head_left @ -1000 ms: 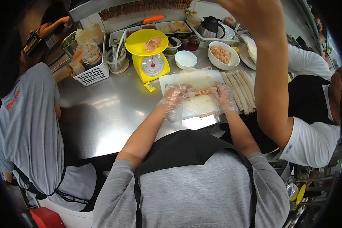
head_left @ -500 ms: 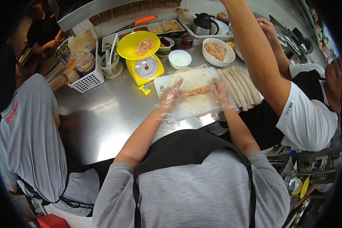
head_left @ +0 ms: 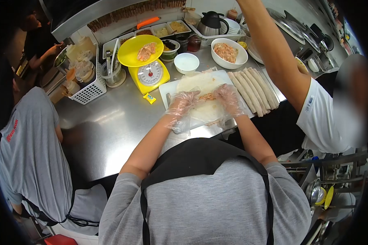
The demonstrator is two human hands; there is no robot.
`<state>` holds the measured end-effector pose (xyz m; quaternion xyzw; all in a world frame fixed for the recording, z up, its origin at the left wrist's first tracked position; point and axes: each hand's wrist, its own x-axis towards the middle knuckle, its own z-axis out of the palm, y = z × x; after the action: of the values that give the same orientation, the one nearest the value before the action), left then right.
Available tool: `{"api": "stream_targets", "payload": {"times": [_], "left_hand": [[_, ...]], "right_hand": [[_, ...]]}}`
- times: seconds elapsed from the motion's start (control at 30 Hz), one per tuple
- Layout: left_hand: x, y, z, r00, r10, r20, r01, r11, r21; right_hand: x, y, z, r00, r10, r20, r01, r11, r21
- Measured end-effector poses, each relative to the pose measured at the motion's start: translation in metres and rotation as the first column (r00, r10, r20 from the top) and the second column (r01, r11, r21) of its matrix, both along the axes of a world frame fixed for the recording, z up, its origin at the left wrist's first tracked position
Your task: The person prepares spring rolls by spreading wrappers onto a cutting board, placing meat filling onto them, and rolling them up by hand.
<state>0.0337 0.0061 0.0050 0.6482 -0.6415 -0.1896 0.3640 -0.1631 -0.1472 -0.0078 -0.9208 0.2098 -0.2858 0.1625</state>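
Both of my hands wear clear plastic gloves over a white cutting board (head_left: 165, 90). A thin pale wrapper (head_left: 205, 112) lies on the board with a strip of orange-pink filling (head_left: 207, 96) across it. My left hand (head_left: 185, 102) touches the left end of the strip, its fingers bent together. At the right end, my right hand (head_left: 228, 98) presses on the filling with curled fingers. Finished pale rolls (head_left: 253, 92) lie side by side to the right of the board. A white bowl of filling (head_left: 229, 56) and a small white bowl (head_left: 186, 63) stand behind.
A yellow scale (head_left: 149, 75) holds filling on its dish, with a yellow packet (head_left: 149, 98) in front. A white basket of bottles (head_left: 88, 90) stands left. Another person's arm (head_left: 274, 45) reaches across at right; a person in grey (head_left: 32, 143) stands left.
The view has shifted, so the counter items sit further left. My hands have moved closer together over the filling, covering more of it. The other person's raised arm has moved to the back right.
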Motion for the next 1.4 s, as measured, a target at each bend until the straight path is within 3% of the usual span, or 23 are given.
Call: {"api": "stream_targets", "payload": {"times": [0.03, 0.1, 0.13, 0.17, 0.2, 0.23, 0.3, 0.33, 0.4, 0.5, 0.53, 0.6, 0.63, 0.7, 0.77, 0.87, 0.93, 1.0, 1.07, 1.13, 1.27, 1.33, 1.4], "left_hand": [[0.002, 0.004, 0.005, 0.998, -0.001, -0.071, 0.003, 1.000, 0.024], [-0.001, 0.007, 0.010, 0.990, -0.003, -0.140, 0.009, 0.999, 0.044], [-0.004, 0.009, 0.009, 0.979, 0.028, -0.201, -0.038, 0.998, -0.046], [-0.006, 0.008, 0.008, 0.963, 0.051, -0.266, -0.089, 0.987, -0.132], [-0.010, 0.005, 0.014, 0.962, 0.049, -0.267, -0.087, 0.987, -0.134], [-0.014, 0.005, 0.025, 0.978, 0.039, -0.204, -0.068, 0.988, -0.137], [-0.021, -0.002, 0.030, 0.990, 0.029, -0.138, -0.048, 0.990, -0.135], [-0.024, -0.010, 0.029, 0.993, -0.010, -0.115, 0.000, 0.996, -0.088], [-0.025, -0.020, 0.024, 0.994, -0.046, -0.097, 0.043, 0.998, -0.042], [-0.026, -0.036, 0.008, 0.991, -0.061, -0.115, 0.065, 0.997, 0.029], [-0.029, -0.046, 0.007, 0.982, -0.017, -0.189, 0.013, 1.000, -0.019], [-0.037, -0.057, 0.007, 0.964, 0.024, -0.264, -0.041, 0.997, -0.060], [-0.045, -0.057, 0.016, 0.978, 0.079, -0.191, -0.096, 0.992, -0.082], [-0.054, -0.062, 0.025, 0.983, 0.135, -0.121, -0.149, 0.982, -0.113], [-0.057, -0.075, 0.029, 0.988, 0.069, 0.139, -0.115, 0.927, 0.356], [-0.050, -0.092, -0.001, 0.988, 0.034, 0.152, -0.072, 0.965, 0.252], [-0.058, -0.082, 0.036, 0.993, 0.051, 0.102, -0.081, 0.947, 0.312], [-0.066, -0.075, 0.046, 0.996, 0.077, 0.054, -0.092, 0.923, 0.374], [-0.074, -0.075, 0.041, 0.989, 0.125, 0.077, -0.139, 0.963, 0.229], [-0.072, -0.087, 0.028, 0.990, 0.120, 0.067, -0.133, 0.963, 0.233], [-0.062, -0.097, 0.005, 0.992, 0.074, 0.102, -0.090, 0.982, 0.164], [-0.065, -0.089, 0.018, 0.989, 0.078, 0.129, -0.105, 0.970, 0.220], [-0.066, -0.077, 0.033, 0.984, 0.077, 0.159, -0.119, 0.954, 0.275]], "right_hand": [[0.000, -0.004, 0.000, 1.000, 0.001, 0.002, -0.001, 1.000, 0.003], [0.001, -0.017, 0.005, 0.969, -0.033, -0.245, -0.017, 0.980, -0.200], [0.001, -0.011, 0.023, 0.969, -0.037, -0.243, -0.014, 0.979, -0.205], [-0.002, -0.005, 0.041, 0.997, -0.062, 0.053, 0.058, 0.995, 0.083], [-0.004, 0.000, 0.053, 0.932, -0.167, 0.323, 0.037, 0.927, 0.373], [-0.009, -0.004, 0.049, 0.932, -0.170, 0.321, 0.040, 0.926, 0.375], [-0.015, -0.015, 0.037, 0.994, -0.112, 0.015, 0.103, 0.949, 0.299], [-0.014, -0.015, 0.029, 0.994, -0.111, 0.014, 0.102, 0.949, 0.299], [-0.012, -0.012, 0.013, 0.987, -0.122, -0.107, 0.135, 0.983, 0.125], [-0.017, -0.033, 0.011, 0.986, 0.028, -0.166, 0.008, 0.976, 0.217], [-0.018, -0.028, 0.022, 0.986, 0.026, -0.165, 0.010, 0.976, 0.216], [-0.022, -0.015, 0.041, 0.991, -0.131, 0.032, 0.121, 0.969, 0.217], [-0.021, -0.014, 0.043, 0.991, -0.132, 0.030, 0.123, 0.968, 0.220], [-0.020, -0.019, 0.047, 0.920, -0.040, -0.390, 0.090, 0.990, 0.111], [-0.021, -0.034, 0.024, 0.940, 0.012, -0.340, 0.042, 0.988, 0.150], [-0.022, -0.042, 0.028, 0.944, 0.119, -0.307, -0.035, 0.964, 0.265], [-0.026, -0.043, 0.039, 0.931, 0.171, -0.323, -0.057, 0.941, 0.334], [-0.033, -0.047, 0.041, 0.960, 0.172, -0.222, -0.060, 0.899, 0.434], [-0.036, -0.055, 0.032, 0.953, 0.180, -0.244, -0.076, 0.921, 0.381], [-0.038, -0.059, 0.032, 0.946, 0.179, -0.271, -0.087, 0.943, 0.320], [-0.033, -0.056, 0.039, 0.944, 0.197, -0.264, -0.069, 0.903, 0.424], [-0.030, -0.053, 0.045, 0.930, 0.221, -0.294, -0.083, 0.905, 0.418], [-0.028, -0.046, 0.048, 0.950, 0.149, -0.273, -0.074, 0.962, 0.265]]}}
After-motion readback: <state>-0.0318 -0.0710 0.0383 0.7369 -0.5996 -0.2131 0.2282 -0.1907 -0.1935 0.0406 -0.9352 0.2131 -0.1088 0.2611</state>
